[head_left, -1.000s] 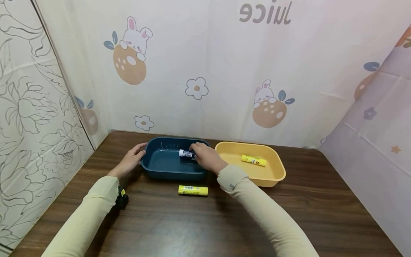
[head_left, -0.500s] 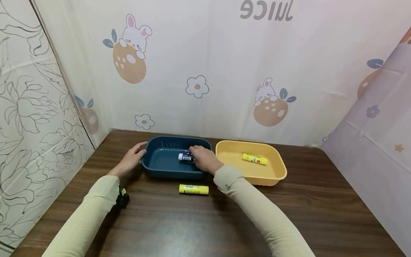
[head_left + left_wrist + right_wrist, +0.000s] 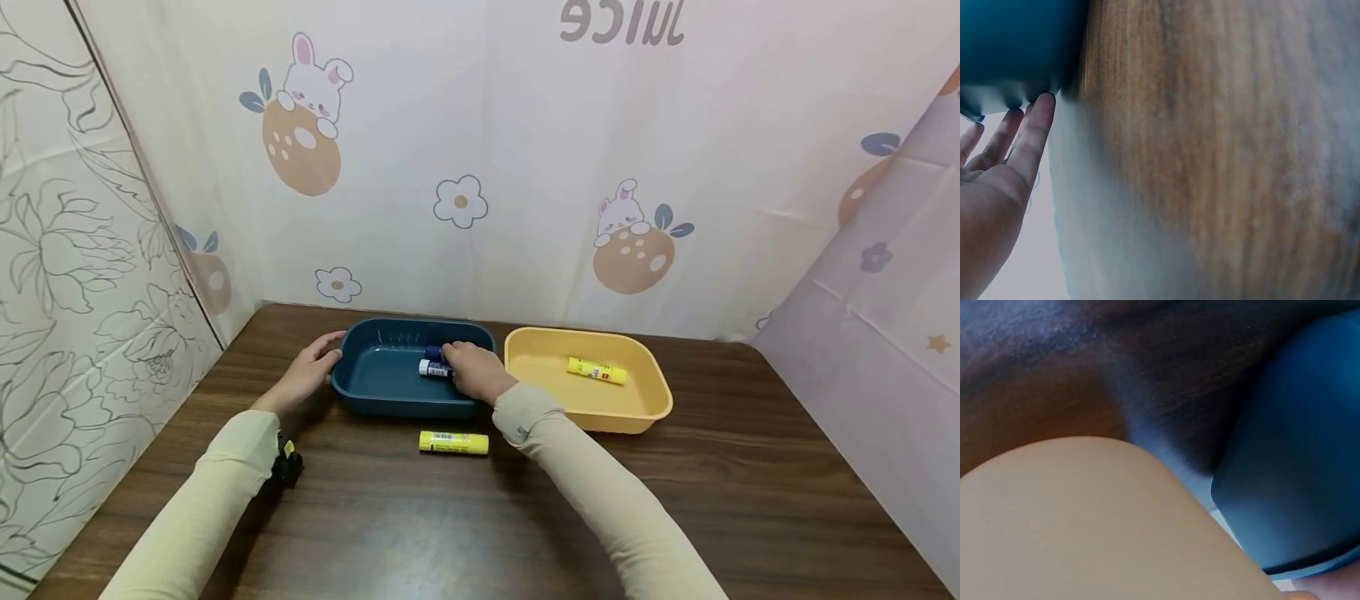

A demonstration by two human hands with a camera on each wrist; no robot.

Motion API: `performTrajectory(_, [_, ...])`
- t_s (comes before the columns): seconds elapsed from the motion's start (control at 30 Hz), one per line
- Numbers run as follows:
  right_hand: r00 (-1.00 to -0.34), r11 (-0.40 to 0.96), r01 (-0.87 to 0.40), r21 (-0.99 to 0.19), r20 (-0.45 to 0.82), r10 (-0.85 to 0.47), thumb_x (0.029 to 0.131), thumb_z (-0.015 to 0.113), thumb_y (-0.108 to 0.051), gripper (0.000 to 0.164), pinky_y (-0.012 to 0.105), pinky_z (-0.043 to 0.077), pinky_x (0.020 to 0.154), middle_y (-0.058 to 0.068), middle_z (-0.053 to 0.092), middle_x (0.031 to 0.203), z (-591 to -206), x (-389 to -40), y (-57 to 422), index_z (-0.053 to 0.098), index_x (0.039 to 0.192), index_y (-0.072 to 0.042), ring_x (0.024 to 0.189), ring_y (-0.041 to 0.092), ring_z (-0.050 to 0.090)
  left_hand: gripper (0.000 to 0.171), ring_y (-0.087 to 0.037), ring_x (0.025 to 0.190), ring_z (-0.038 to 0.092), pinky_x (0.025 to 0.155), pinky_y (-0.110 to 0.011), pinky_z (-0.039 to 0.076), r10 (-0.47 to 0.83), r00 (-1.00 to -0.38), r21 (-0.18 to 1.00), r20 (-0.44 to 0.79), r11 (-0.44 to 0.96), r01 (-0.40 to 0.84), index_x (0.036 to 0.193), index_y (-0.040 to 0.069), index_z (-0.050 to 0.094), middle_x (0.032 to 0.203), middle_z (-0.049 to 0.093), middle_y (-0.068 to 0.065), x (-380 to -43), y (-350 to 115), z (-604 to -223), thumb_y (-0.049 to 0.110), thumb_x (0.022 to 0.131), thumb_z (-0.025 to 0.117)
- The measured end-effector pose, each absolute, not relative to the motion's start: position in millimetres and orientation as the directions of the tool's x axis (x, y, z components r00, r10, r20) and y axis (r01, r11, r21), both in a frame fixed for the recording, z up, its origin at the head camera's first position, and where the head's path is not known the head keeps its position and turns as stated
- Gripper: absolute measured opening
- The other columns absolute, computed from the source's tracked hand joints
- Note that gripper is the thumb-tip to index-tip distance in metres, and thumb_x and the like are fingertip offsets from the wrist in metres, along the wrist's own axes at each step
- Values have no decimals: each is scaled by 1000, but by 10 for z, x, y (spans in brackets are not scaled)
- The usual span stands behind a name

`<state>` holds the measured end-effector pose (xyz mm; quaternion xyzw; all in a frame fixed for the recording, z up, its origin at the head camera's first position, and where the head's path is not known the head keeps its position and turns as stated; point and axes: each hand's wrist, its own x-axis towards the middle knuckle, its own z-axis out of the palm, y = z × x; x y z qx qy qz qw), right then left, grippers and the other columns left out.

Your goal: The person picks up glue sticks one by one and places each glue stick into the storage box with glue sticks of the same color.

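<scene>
In the head view, a dark blue tray (image 3: 375, 407) stands at the back of the table. My left hand (image 3: 300, 377) rests against its left end; the left wrist view shows straight fingers (image 3: 1034, 134) touching the tray's outer side (image 3: 1019, 44). My right hand (image 3: 480, 372) reaches into the tray's right half, its fingertips pinching a dark blue stick, likely a glue stick (image 3: 432, 352). Its far part is hidden behind the hand. Just in front lies a white-capped blue glue stick (image 3: 433, 368), partly covered by the hand.
A yellow tray (image 3: 600, 422) stands right of the blue one, holding a yellow glue stick (image 3: 596, 370). Another yellow glue stick (image 3: 453, 442) lies on the wooden table (image 3: 390, 525) before the blue tray. A printed curtain (image 3: 465, 100) hangs behind.
The right hand has shifted slightly down and left inside the blue tray. More of the dark blue stick's left end now shows behind the white-capped one. The left hand has stayed put.
</scene>
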<state>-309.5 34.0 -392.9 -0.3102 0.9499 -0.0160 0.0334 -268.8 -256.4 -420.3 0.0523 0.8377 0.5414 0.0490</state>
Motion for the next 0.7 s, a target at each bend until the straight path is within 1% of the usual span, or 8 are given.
performTrajectory(0.13, [-805, 807, -591, -13, -55, -590, 96, 54, -9, 29, 34, 50, 87, 9, 62, 113, -3944, -3103, 322, 56, 125, -6, 103, 20, 59, 51, -41, 120, 44, 94, -50, 44, 140, -990, 912, -31, 409, 29, 150, 4, 21, 143, 32, -29, -2686, -2562, -4193, 24, 104, 33])
performTrajectory(0.33, [-811, 812, -584, 15, -50, -583, 97, 53, -10, 29, 34, 50, 87, 9, 62, 114, -3977, -3106, 316, 56, 126, -7, 104, 20, 59, 51, -42, 121, 43, 95, -51, 44, 150, -989, 916, -19, 400, 43, 150, 3, 20, 145, 29, -29, -2653, -2548, -4184, 23, 105, 33])
performTrajectory(0.43, [-814, 815, -580, -2, -44, -579, 96, 56, -10, 30, 34, 50, 88, 9, 61, 115, -3956, -3104, 333, 56, 125, -6, 104, 21, 58, 51, -43, 121, 43, 94, -51, 44, 150, -989, 917, -8, 395, 52, 150, 2, 21, 146, 28, -29, -2646, -2541, -4184, 22, 105, 33])
performTrajectory(0.57, [-807, 806, -588, -66, -9, -590, 92, 61, -10, 30, 35, 49, 87, 10, 60, 114, -3884, -3066, 421, 57, 122, -6, 104, 22, 56, 51, -42, 122, 43, 94, -50, 45, 154, -988, 918, -5, 393, 57, 150, 2, 21, 146, 28, -29, -2648, -2537, -4196, 22, 105, 33])
performTrajectory(0.7, [-761, 755, -648, -102, 77, -644, 91, 63, -10, 28, 34, 48, 87, 9, 59, 110, -3784, -2981, 565, 59, 118, -4, 102, 22, 54, 50, -41, 120, 44, 92, -47, 47, 146, -989, 921, -7, 387, 51, 150, 2, 21, 144, 31, -30, -2638, -2545, -4200, 21, 105, 32])
